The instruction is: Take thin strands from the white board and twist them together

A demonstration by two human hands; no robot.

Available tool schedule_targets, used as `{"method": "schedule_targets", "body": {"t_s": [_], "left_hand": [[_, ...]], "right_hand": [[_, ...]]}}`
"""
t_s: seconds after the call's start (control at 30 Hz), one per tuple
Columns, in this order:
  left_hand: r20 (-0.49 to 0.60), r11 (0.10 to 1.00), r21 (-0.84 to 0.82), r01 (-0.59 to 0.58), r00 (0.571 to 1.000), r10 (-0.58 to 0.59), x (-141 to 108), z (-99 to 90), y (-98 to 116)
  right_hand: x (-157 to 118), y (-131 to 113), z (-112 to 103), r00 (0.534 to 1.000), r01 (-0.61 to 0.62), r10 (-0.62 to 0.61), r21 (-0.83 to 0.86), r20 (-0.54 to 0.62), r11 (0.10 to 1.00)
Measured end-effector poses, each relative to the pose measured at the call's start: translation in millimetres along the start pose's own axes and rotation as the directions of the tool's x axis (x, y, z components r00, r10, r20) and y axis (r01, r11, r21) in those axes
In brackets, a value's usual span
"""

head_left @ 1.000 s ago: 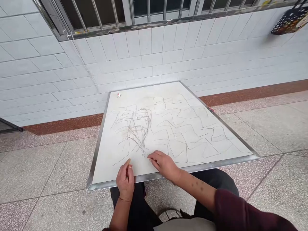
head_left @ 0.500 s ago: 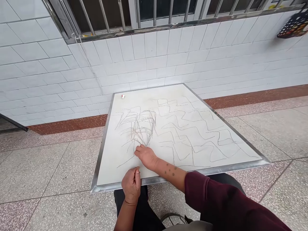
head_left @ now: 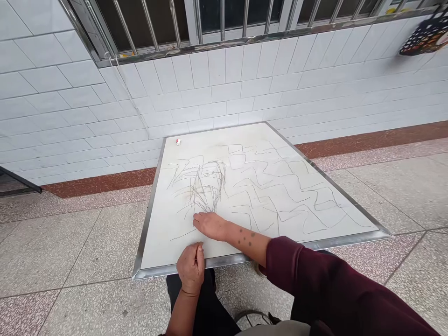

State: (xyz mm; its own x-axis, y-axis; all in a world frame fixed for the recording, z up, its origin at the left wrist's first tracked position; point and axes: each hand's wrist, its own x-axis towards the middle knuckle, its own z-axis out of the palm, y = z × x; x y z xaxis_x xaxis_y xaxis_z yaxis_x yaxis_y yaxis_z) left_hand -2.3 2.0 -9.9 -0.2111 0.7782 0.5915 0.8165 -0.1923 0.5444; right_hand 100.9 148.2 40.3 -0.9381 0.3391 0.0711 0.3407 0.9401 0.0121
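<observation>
Thin dark wavy strands lie across a white board (head_left: 161, 252) with a metal rim. On its left half many of them gather into a bunch (head_left: 210, 186) that narrows toward me; whether they are hair or thread I cannot tell. My right hand (head_left: 211, 226) is closed, low over the board at the bunch's near end, its fingertips pressed together and pointing left. What it pinches is hidden. By the near rim, my left hand (head_left: 191, 266) is closed with thumb against fingers. Anything in it is too small to make out. One strand (head_left: 182, 235) lies just above it.
More bent strands (head_left: 287, 186) spread over the board's right half. A small white and red object (head_left: 178, 142) sits at the far left corner. Behind stands a tiled wall (head_left: 224, 102) with a barred window (head_left: 224, 21). A patterned bag (head_left: 425, 35) hangs at right.
My right hand has shifted slightly left and away from me, still closed. My left hand stays where it was, and the bunch looks the same.
</observation>
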Motion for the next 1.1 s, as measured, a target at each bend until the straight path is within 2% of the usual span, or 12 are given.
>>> {"method": "schedule_targets", "body": {"t_s": [0.13,0.27,0.37,0.43,0.5,0.63,0.7,0.83,0.93,1.0,1.1], "left_hand": [[0.006,0.999,-0.028,0.047,0.999,-0.046,0.1,0.3,0.6],[0.010,0.988,-0.091,0.128,0.992,-0.128,3.0,-4.5,4.9],[0.031,0.962,-0.171,0.211,0.977,-0.209,6.6,-8.8,14.2],[0.056,0.935,-0.236,0.266,0.964,-0.261,10.0,-8.6,22.7],[0.090,0.906,-0.295,0.303,0.953,-0.289,14.9,-4.7,30.6],[0.183,0.889,-0.342,0.303,0.950,-0.254,29.3,6.6,35.6],[0.219,0.902,-0.330,0.278,0.952,-0.213,36.9,9.9,31.7],[0.250,0.941,-0.274,0.200,0.959,-0.132,50.5,13.0,17.7],[0.251,0.967,-0.227,0.117,0.966,-0.058,61.9,16.7,7.3],[0.235,0.980,-0.191,0.058,0.972,-0.012,70.0,19.0,2.4],[0.192,0.993,-0.121,-0.014,0.981,0.037,77.9,19.6,0.6]], "right_hand": [[0.8,3.0,-15.6,0.999,0.020,-0.021,-0.015,-0.040,1.000],[-24.1,-10.6,-44.0,0.989,0.008,-0.007,0.004,-0.148,1.000],[-57.2,-27.9,-62.9,0.923,0.147,-0.113,0.067,-0.368,0.987],[-75.4,-35.7,-68.5,0.871,0.234,-0.179,0.067,-0.458,0.970],[-84.6,-36.1,-66.7,0.856,0.269,-0.203,0.074,-0.475,0.960],[-80.4,-17.2,-46.2,0.895,0.235,-0.151,0.158,-0.419,0.959],[-76.0,-6.1,-32.8,0.890,0.214,-0.103,0.208,-0.444,0.955],[-75.2,6.1,-11.7,0.814,0.126,0.135,0.398,-0.565,0.909],[-78.5,9.7,-5.9,0.756,0.054,0.261,0.455,-0.600,0.889],[-81.0,10.4,-7.6,0.736,0.044,0.291,0.473,-0.611,0.880],[-87.9,6.9,-15.7,0.746,0.087,0.258,0.473,-0.614,0.877]]}}
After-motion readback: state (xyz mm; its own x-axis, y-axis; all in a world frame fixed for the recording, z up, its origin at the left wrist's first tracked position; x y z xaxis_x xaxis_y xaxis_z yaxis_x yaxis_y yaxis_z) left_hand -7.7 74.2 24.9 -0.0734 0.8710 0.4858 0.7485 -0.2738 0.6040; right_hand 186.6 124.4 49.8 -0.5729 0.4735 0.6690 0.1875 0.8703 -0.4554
